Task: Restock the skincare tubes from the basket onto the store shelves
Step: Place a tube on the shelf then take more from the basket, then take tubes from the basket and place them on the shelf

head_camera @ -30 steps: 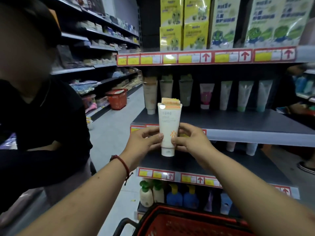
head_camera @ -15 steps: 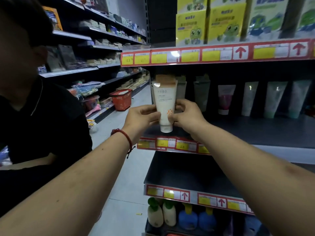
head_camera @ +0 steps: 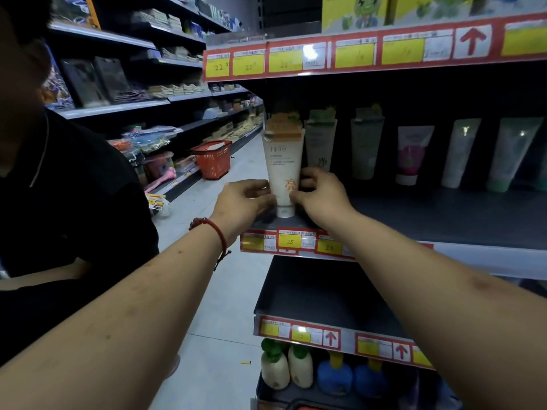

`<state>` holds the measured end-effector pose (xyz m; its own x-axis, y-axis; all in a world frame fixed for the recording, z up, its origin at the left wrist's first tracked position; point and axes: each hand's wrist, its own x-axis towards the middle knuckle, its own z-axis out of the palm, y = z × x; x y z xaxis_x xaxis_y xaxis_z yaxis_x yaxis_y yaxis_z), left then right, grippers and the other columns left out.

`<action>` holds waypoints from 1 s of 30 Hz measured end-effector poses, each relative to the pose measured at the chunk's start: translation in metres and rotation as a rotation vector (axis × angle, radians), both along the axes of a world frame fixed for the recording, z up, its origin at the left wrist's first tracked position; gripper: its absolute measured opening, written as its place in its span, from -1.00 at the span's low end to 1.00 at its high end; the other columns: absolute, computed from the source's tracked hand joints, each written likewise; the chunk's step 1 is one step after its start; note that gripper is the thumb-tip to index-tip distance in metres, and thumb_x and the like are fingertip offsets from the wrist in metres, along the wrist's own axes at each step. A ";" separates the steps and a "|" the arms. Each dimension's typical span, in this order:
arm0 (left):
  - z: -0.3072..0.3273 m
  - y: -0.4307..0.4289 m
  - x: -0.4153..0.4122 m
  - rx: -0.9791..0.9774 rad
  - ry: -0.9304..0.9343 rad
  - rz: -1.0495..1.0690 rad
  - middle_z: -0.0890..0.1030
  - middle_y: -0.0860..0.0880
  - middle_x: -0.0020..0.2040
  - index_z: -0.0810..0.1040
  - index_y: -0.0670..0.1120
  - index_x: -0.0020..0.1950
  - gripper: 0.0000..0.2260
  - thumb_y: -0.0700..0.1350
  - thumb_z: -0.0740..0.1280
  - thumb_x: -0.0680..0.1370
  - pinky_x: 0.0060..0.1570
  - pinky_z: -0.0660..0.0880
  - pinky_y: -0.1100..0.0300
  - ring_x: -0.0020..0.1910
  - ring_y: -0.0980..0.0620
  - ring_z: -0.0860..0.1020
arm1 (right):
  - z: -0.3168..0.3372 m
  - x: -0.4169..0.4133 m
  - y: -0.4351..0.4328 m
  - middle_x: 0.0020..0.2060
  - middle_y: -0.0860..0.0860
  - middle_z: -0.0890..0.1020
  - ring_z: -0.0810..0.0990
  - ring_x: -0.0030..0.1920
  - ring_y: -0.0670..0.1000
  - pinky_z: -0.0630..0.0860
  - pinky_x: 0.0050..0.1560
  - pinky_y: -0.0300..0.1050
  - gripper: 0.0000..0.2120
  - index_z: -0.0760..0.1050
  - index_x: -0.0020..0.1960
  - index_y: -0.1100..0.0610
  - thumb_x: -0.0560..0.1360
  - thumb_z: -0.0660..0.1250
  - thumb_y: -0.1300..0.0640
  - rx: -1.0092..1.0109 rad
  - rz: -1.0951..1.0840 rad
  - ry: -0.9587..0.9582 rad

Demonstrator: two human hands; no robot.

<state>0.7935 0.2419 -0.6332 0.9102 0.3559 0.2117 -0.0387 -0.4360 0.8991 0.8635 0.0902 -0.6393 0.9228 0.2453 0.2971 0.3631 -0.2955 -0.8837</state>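
A white skincare tube with an orange top and an orange character [head_camera: 284, 170] stands cap-down at the left front corner of the middle shelf [head_camera: 429, 220]. My left hand [head_camera: 243, 202] pinches its lower left side and my right hand [head_camera: 321, 194] holds its lower right side. Behind it stands a row of several other tubes: a pale green one [head_camera: 319, 143], a grey-green one [head_camera: 366, 147], a pink one [head_camera: 412, 153] and more to the right. The basket is out of view apart from a sliver at the bottom edge.
A person in a black shirt [head_camera: 59, 202] stands close on my left. A red basket [head_camera: 212, 159] sits on the aisle floor farther back. Bottles [head_camera: 299, 365] fill the bottom shelf; a dark shelf [head_camera: 325, 294] lies between. Yellow boxes [head_camera: 355, 10] sit on the top shelf.
Both hands carried the tube up and forward from in front of the lower shelf to the middle shelf's left front corner, where its cap now rests. The view moved closer to the shelf.
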 end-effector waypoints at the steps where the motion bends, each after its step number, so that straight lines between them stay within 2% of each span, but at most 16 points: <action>1: -0.002 0.000 -0.006 0.078 -0.017 0.028 0.66 -0.02 0.22 0.55 -0.10 0.37 -0.62 -0.10 0.44 0.56 0.04 0.60 0.18 0.09 0.04 0.63 | 0.002 -0.006 -0.004 0.17 0.02 0.65 0.62 0.18 0.04 0.57 0.25 0.06 -0.55 0.47 0.35 0.09 0.49 0.47 0.23 -0.006 -0.008 -0.017; 4: -0.009 -0.002 -0.032 0.260 -0.113 0.088 0.67 0.01 0.17 0.58 -0.08 0.32 -0.65 -0.04 0.45 0.55 0.16 0.58 0.10 0.10 0.09 0.61 | 0.003 -0.035 -0.027 0.15 0.00 0.60 0.61 0.13 -0.02 0.55 0.19 -0.11 -0.54 0.45 0.38 0.09 0.51 0.46 0.20 -0.045 -0.020 -0.092; 7: -0.021 -0.012 -0.065 0.421 -0.213 0.102 0.66 0.05 0.16 0.60 -0.06 0.25 -0.70 -0.02 0.44 0.55 0.16 0.57 0.14 0.11 0.11 0.59 | -0.007 -0.071 -0.056 0.21 0.00 0.61 0.59 0.19 -0.04 0.54 0.27 -0.09 -0.54 0.48 0.37 0.08 0.50 0.46 0.16 -0.174 -0.001 -0.237; 11: -0.045 -0.041 -0.107 0.494 -0.209 0.039 0.64 0.06 0.14 0.60 -0.02 0.23 -0.70 0.00 0.46 0.53 0.12 0.56 0.16 0.09 0.11 0.58 | -0.029 -0.119 -0.096 0.25 -0.04 0.57 0.55 0.22 -0.04 0.51 0.29 -0.07 -0.54 0.45 0.38 0.02 0.51 0.45 0.09 -0.348 0.069 -0.306; 17: -0.100 -0.087 -0.146 0.640 -0.062 -0.127 0.57 0.03 0.29 0.50 -0.02 0.38 -0.54 0.05 0.47 0.52 0.27 0.43 0.18 0.26 0.05 0.50 | -0.082 -0.167 -0.148 0.35 -0.02 0.48 0.48 0.33 0.01 0.45 0.33 -0.02 -0.43 0.35 0.47 0.01 0.52 0.44 0.01 -0.566 0.145 -0.263; 20: -0.137 -0.115 -0.162 0.720 0.011 -0.214 0.56 0.01 0.30 0.48 -0.02 0.40 -0.50 0.07 0.46 0.51 0.29 0.43 0.12 0.30 0.00 0.49 | -0.115 -0.188 -0.176 0.35 0.02 0.48 0.50 0.32 0.07 0.45 0.32 0.05 -0.40 0.34 0.47 0.04 0.50 0.45 0.00 -0.631 0.149 -0.236; 24: -0.194 -0.152 -0.185 0.753 0.107 -0.315 0.60 0.01 0.22 0.51 0.03 0.32 -0.53 0.15 0.39 0.45 0.18 0.50 -0.01 0.22 -0.07 0.55 | -0.169 -0.216 -0.216 0.37 0.05 0.48 0.49 0.34 0.10 0.44 0.32 0.06 -0.38 0.35 0.47 0.08 0.48 0.47 0.00 -0.694 0.153 -0.138; 30: -0.271 -0.201 -0.216 0.769 0.280 -0.442 0.57 -0.03 0.32 0.46 0.03 0.40 -0.47 0.15 0.42 0.47 0.25 0.47 -0.03 0.30 -0.09 0.52 | -0.245 -0.254 -0.273 0.44 0.04 0.40 0.42 0.42 0.07 0.39 0.40 0.00 -0.29 0.27 0.54 0.05 0.49 0.48 -0.05 -0.824 0.180 0.108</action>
